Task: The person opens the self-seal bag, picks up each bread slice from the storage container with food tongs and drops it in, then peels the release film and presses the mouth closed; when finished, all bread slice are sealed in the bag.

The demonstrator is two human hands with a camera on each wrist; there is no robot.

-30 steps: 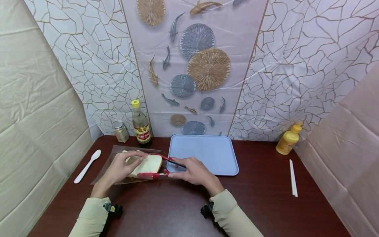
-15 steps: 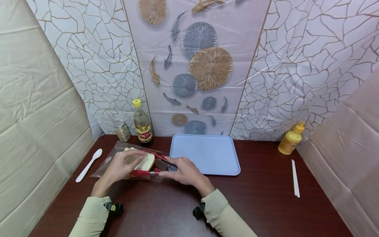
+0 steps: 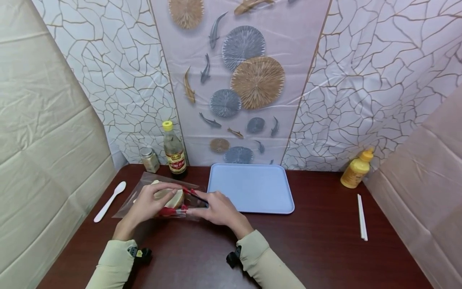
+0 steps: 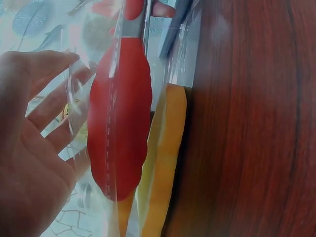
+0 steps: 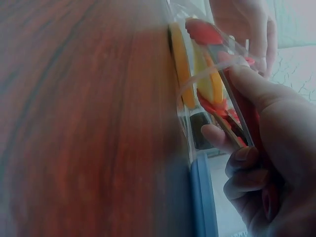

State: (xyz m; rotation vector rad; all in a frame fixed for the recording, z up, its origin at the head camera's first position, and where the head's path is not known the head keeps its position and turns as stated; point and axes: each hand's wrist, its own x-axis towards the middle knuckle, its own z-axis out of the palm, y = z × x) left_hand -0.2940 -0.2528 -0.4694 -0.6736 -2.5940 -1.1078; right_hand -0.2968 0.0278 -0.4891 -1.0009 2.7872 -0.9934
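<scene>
A clear plastic bag with sliced bread inside lies at the table's left. My left hand arches over the bag, thumb and fingers pinching its film near the mouth. My right hand grips red-tipped tongs, their ends inside the bag. In the right wrist view, one bread slice sits between the spread tong tips, and another slice lies beneath it. A red tong tip fills much of the left wrist view, behind the film. Whether the tips touch the slice is unclear.
A light blue tray stands right of the bag. Behind the bag are a yellow-capped sauce bottle and a small jar. A white spoon lies left; a yellow squeeze bottle and white chopsticks are far right.
My right hand has moved left with the tongs, pushing them deeper into the bag. The upper bread slice has shifted left with them. My left hand stays nearly in place.
</scene>
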